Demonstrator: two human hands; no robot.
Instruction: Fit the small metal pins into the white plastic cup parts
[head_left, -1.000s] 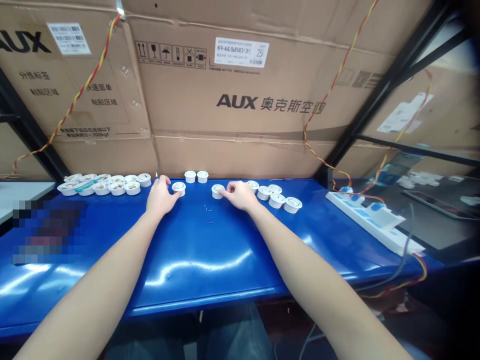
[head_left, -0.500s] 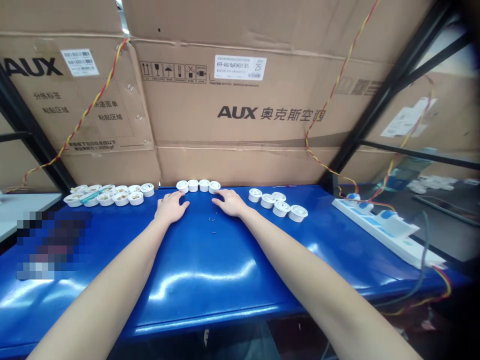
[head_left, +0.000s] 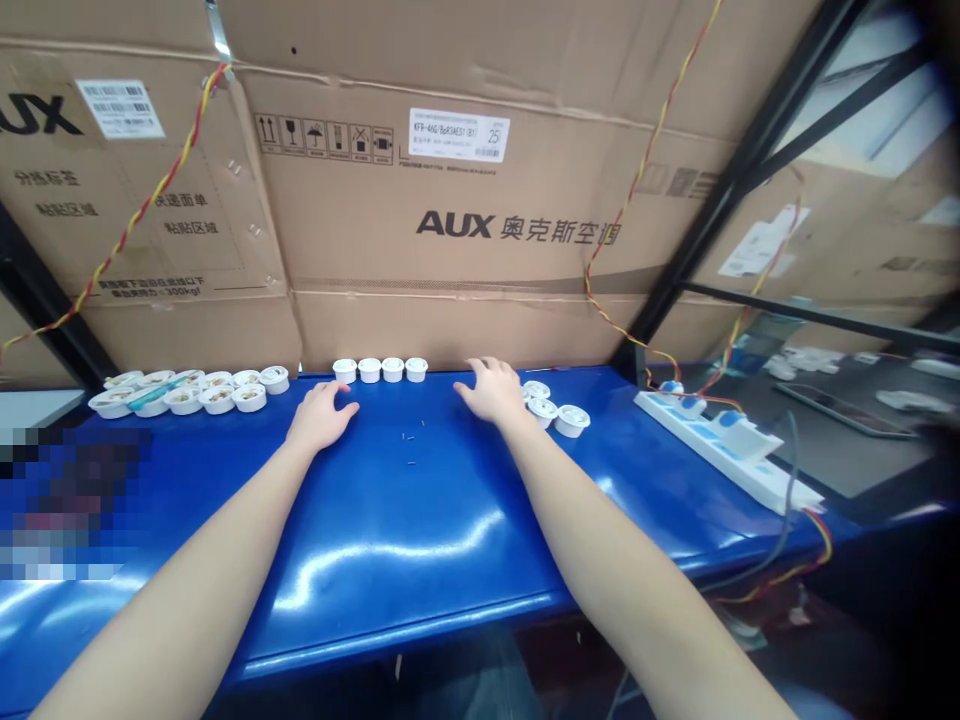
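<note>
Head camera, taking clock directions from the middle of the blue tabletop [head_left: 360,530]: at ten o'clock, a block of round white cups [head_left: 184,401] sits under a teal strip [head_left: 154,393]. Nearer in, the left hand [head_left: 321,417] hangs thumb and fingers loosely apart, apparently holding nothing. At twelve stands a row of four white cups [head_left: 392,371]; small dark pins [head_left: 411,463] lie centrally. Between one and two o'clock, the right hand [head_left: 493,391] is spread, partly hiding a cluster of white cups [head_left: 572,421] at two; contact is unclear. The step in hand looks like a reach for this cluster; gripping one calls for thumb and fingers around its side.
</note>
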